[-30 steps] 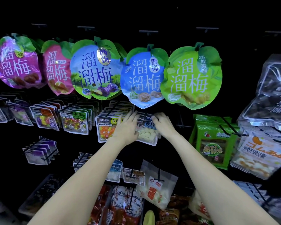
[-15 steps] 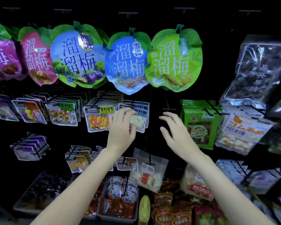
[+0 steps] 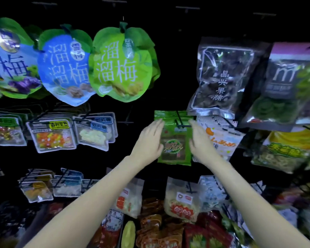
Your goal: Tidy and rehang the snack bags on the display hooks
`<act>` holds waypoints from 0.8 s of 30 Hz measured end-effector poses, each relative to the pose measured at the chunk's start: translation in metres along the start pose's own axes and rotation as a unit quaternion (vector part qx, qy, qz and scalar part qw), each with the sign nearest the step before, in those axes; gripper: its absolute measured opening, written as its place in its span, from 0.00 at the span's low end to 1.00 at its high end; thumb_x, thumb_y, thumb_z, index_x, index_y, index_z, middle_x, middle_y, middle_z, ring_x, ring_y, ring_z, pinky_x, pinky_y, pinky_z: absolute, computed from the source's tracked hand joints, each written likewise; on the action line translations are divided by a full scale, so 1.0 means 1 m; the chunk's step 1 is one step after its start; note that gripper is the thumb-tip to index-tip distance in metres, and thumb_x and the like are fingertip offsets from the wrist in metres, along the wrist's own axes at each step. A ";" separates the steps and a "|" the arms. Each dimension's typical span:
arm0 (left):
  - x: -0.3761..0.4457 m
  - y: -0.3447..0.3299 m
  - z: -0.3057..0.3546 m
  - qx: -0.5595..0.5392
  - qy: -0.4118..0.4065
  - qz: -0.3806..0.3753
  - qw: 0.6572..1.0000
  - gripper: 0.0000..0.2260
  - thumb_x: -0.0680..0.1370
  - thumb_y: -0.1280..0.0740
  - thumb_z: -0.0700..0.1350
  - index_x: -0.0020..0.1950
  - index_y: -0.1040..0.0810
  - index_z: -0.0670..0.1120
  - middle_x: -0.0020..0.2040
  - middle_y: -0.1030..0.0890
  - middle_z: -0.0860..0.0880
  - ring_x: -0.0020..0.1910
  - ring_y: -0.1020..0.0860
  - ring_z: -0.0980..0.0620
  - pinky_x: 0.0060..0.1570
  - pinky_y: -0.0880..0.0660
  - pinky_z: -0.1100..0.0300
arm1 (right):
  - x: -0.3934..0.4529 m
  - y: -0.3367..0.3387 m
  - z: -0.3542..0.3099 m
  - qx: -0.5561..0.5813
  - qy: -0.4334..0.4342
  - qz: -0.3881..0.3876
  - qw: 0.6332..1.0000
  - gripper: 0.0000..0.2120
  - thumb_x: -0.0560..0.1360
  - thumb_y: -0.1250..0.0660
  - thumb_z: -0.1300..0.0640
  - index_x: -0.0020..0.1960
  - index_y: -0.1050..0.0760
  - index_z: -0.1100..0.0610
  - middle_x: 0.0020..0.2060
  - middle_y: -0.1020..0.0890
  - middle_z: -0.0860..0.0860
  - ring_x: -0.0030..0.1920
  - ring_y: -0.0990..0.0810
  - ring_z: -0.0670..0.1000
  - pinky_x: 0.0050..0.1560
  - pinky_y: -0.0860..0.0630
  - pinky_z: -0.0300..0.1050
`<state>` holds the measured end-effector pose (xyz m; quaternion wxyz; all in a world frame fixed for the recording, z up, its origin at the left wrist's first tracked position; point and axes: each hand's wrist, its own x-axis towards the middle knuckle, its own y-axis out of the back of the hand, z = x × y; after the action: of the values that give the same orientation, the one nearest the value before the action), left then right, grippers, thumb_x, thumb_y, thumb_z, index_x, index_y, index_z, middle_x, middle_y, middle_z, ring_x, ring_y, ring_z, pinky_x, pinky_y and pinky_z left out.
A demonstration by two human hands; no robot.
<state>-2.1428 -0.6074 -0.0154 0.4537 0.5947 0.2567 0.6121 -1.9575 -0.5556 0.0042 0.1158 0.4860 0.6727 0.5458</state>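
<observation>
A green snack bag (image 3: 174,140) hangs on a black display hook (image 3: 180,120) at the middle of the dark rack. My left hand (image 3: 149,142) rests flat against the bag's left edge, fingers together and pointing up. On the bag's right edge lies my right hand (image 3: 201,142), fingers spread a little. Neither hand is closed around the bag. More green bags hang behind it on the same hook.
Apple-shaped plum bags (image 3: 120,68) hang above left. Small clear candy packs (image 3: 93,135) sit on hooks to the left. A white orange-print bag (image 3: 222,138) and a silver bag (image 3: 220,77) hang right of the green bag. Bins of packets (image 3: 168,230) lie below.
Both hands left the small clear candy packs and moved right to the green bag. The view shifted right with them.
</observation>
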 end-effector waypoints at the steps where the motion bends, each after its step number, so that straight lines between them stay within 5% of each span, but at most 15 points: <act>1: 0.017 -0.003 0.002 0.013 0.027 -0.007 1.000 0.33 0.76 0.38 0.43 0.77 0.52 0.41 0.77 0.48 0.43 0.76 0.50 0.47 0.73 0.54 0.56 | 0.012 -0.001 0.006 -0.008 0.018 -0.012 1.000 0.28 0.77 0.44 0.70 0.75 0.48 0.64 0.75 0.45 0.58 0.75 0.48 0.54 0.71 0.56 0.36; 6: 0.085 -0.014 0.001 0.087 0.121 -0.120 0.981 0.39 0.76 0.36 0.51 0.77 0.57 0.43 0.78 0.56 0.46 0.76 0.59 0.48 0.73 0.61 0.51 | 0.066 -0.011 0.029 -0.107 0.051 -0.071 0.990 0.32 0.76 0.40 0.61 0.76 0.50 0.61 0.74 0.44 0.57 0.74 0.48 0.56 0.73 0.58 0.52; 9: 0.094 -0.026 0.003 0.080 0.143 -0.158 0.974 0.36 0.76 0.37 0.51 0.77 0.53 0.43 0.77 0.49 0.46 0.76 0.51 0.47 0.73 0.52 0.51 | 0.080 -0.016 0.031 -0.110 0.027 -0.086 0.990 0.32 0.75 0.40 0.61 0.75 0.50 0.61 0.71 0.39 0.59 0.71 0.42 0.59 0.68 0.42 0.57; 13: 0.084 -0.032 0.002 0.036 0.139 -0.125 0.982 0.33 0.74 0.38 0.47 0.75 0.47 0.43 0.73 0.38 0.43 0.70 0.41 0.43 0.68 0.38 0.48 | 0.087 -0.021 0.031 -0.069 0.012 -0.078 0.994 0.27 0.72 0.39 0.62 0.69 0.41 0.63 0.61 0.30 0.62 0.61 0.29 0.62 0.51 0.30 0.50; 17: 0.072 -0.030 0.001 0.054 0.102 -0.099 0.988 0.30 0.74 0.37 0.46 0.74 0.43 0.42 0.74 0.40 0.44 0.72 0.45 0.44 0.70 0.42 0.50 | 0.064 -0.017 0.026 -0.038 0.011 -0.029 0.999 0.26 0.74 0.37 0.59 0.69 0.41 0.61 0.64 0.33 0.58 0.66 0.37 0.58 0.63 0.37 0.49; 21: 0.063 -0.023 0.004 0.047 0.079 -0.080 0.993 0.29 0.74 0.37 0.45 0.74 0.41 0.43 0.75 0.43 0.45 0.74 0.50 0.46 0.70 0.42 0.46 | 0.040 -0.021 0.021 -0.029 0.035 0.021 0.999 0.20 0.76 0.41 0.59 0.66 0.38 0.60 0.63 0.31 0.56 0.61 0.36 0.54 0.61 0.38 0.45; 24: 0.058 -0.018 0.010 0.080 0.084 -0.099 0.988 0.31 0.76 0.39 0.48 0.76 0.47 0.45 0.78 0.51 0.48 0.76 0.57 0.48 0.74 0.51 0.45 | 0.031 -0.023 0.021 -0.024 0.041 0.006 0.999 0.26 0.76 0.42 0.60 0.73 0.44 0.59 0.73 0.42 0.55 0.71 0.45 0.54 0.71 0.48 0.42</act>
<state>-2.1217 -0.5516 0.0000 0.4397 0.5474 0.3993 0.5895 -1.9706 -0.5162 -0.0115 0.0967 0.4639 0.6606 0.5823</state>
